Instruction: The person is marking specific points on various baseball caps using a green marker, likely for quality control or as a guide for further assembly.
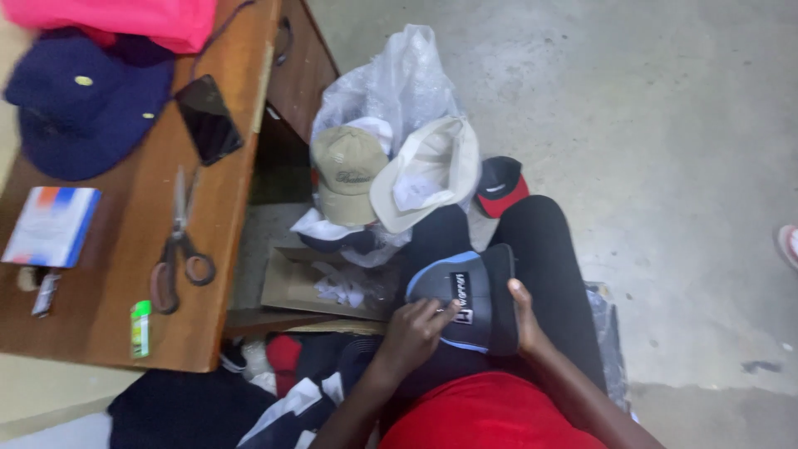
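Dark cap [470, 299] w/ light-blue trim lies on the person's lap, black trousers under it. Left hand [413, 326] on the cap's front panel, fingers curled, tips pressing the white patch. Right hand [522, 312] grips the cap's right edge, fingers wrapped round it. Floor ahead: plastic bag [391, 83] w/ tan cap [347, 173] + white cap [428, 170], red-black cap [501, 185] just beside. Table [224, 208] at left: scissors [177, 249] nr its right edge, phone [209, 119], navy cap [83, 104] at far corner.
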